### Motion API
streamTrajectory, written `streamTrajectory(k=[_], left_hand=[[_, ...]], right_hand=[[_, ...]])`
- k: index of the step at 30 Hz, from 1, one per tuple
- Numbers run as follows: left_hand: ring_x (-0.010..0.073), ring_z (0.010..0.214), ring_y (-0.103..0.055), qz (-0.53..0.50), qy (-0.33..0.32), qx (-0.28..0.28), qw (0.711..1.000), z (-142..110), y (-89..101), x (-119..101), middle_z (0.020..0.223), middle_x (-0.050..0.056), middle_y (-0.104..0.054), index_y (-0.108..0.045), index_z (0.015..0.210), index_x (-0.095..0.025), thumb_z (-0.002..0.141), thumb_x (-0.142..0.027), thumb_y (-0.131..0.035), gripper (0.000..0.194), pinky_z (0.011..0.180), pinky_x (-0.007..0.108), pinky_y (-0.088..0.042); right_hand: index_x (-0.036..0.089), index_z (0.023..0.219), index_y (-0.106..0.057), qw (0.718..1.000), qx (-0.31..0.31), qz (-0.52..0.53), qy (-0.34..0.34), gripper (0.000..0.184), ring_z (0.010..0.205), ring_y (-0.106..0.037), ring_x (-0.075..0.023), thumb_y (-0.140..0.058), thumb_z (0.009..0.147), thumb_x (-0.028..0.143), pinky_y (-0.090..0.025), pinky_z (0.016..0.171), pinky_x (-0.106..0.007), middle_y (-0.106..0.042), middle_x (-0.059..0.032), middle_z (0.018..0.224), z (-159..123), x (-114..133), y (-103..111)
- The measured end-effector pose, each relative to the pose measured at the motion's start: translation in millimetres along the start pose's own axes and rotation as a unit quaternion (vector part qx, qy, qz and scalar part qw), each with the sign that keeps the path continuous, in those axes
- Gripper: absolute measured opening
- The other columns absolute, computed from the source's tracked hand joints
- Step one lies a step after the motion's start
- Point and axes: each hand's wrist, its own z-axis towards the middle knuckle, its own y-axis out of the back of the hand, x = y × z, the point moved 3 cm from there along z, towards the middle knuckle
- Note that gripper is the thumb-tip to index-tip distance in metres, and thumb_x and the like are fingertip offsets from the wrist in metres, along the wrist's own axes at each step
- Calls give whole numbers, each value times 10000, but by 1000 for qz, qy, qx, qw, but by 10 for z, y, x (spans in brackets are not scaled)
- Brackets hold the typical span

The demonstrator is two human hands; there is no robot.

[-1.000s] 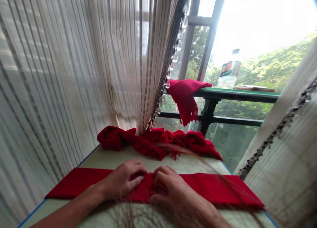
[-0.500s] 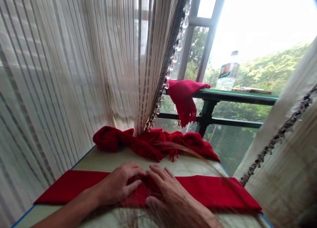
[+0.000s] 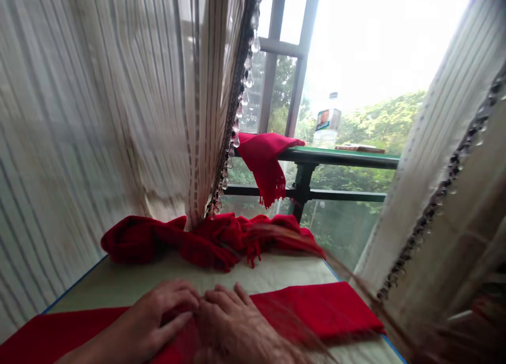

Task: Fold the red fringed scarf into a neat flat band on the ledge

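Note:
A long folded red scarf [image 3: 320, 308] lies flat across the near part of the pale table. My left hand [image 3: 168, 316] rests on its middle, fingers curved and the thumb held apart from them. Right beside it, my right hand [image 3: 237, 322] lies over the cloth with its fingers reaching forward; its thumb is hidden. The fingertips of both hands are close together, with red cloth below. Strands of hair blur the lower part of the view. Further back, crumpled red scarves [image 3: 221, 240] with fringes lie in a heap along the table's far edge.
Another fringed red scarf [image 3: 264, 164] hangs over the dark railing [image 3: 351, 160]. A clear bottle [image 3: 329, 123] and a flat brown object [image 3: 359, 148] sit on the green ledge. Sheer striped curtains [image 3: 118, 100] with beaded edging hang on both sides. The table [image 3: 276, 274] has a blue edge.
The whole view has shifted, so the table, scarves and railing appear further left and slightly lower. Both hands stay together on the middle of the folded scarf. The right thumb has gone out of sight.

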Motion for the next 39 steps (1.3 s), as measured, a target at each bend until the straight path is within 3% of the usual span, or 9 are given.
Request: streamTrajectory(k=[3, 8, 14, 17, 21, 28, 33, 39], left_hand=[[207, 1119, -634, -5, 25, 40, 999, 3, -27, 76, 1170, 8, -700, -726, 1073, -286, 995, -293, -554, 189, 1027, 277, -465], [212, 1098, -648, -33, 53, 33, 998, -1, -30, 124, 1136, 4, -712, -725, 1066, -273, 1008, -305, -536, 200, 1021, 290, -477], [209, 1073, -659, -54, 56, 21, 997, -11, -48, 157, 1117, 22, -724, -742, 1016, -268, 991, -300, -566, 180, 1003, 291, -488], [222, 1074, -656, -57, 53, -1, 997, -30, -43, 148, 1114, 33, -728, -750, 1013, -262, 974, -301, -583, 176, 1002, 306, -490], [224, 1065, -656, -62, 46, -9, 997, -32, -10, 75, 1097, 44, -735, -746, 995, -240, 940, -234, -583, 172, 999, 315, -488], [205, 1063, -649, -53, 35, -2, 998, -13, 1, 21, 1090, 26, -736, -729, 977, -233, 913, -172, -598, 159, 991, 310, -480], [207, 1047, -648, -46, 18, -2, 999, -24, -32, 78, 1077, 19, -742, -730, 981, -240, 906, -173, -618, 150, 977, 310, -466], [192, 1060, -644, -47, 23, -9, 999, -27, 2, 23, 1089, 0, -737, -726, 1012, -247, 924, -167, -606, 169, 984, 294, -452]], right_hand=[[314, 1432, -474, 1000, -8, -7, -2, 574, 1400, -470, -302, -631, 921, 522, -243, 1218, -651, -584, -77, 1468, -29, 63, 66], [316, 1423, -493, 1000, -17, -1, -3, 577, 1399, -487, -275, -654, 914, 533, -235, 1241, -604, -604, -63, 1449, -61, 136, 149], [273, 1577, -286, 998, 47, -22, 33, 659, 1542, -262, -335, -493, 1006, 528, -166, 1228, -691, -377, -112, 1650, -22, -9, 10], [276, 1592, -254, 997, 47, -39, 41, 695, 1537, -257, -353, -499, 999, 543, -178, 1216, -703, -348, -114, 1658, -28, -56, -54], [318, 1575, -304, 998, 13, -49, 31, 587, 1523, -309, -317, -453, 1026, 464, -221, 1220, -669, -397, -75, 1636, -47, -57, -70], [344, 1584, -295, 998, 58, -6, 12, 762, 1532, -272, -353, -607, 919, 548, -159, 1230, -676, -345, -66, 1656, -29, -63, -14], [334, 1583, -303, 997, 74, 33, -12, 765, 1551, -224, -334, -590, 919, 584, -101, 1253, -640, -314, -76, 1667, -57, 31, 71], [270, 1583, -320, 997, 70, 36, -17, 763, 1549, -244, -307, -606, 920, 516, -91, 1271, -601, -334, -90, 1658, -103, 183, 186]])
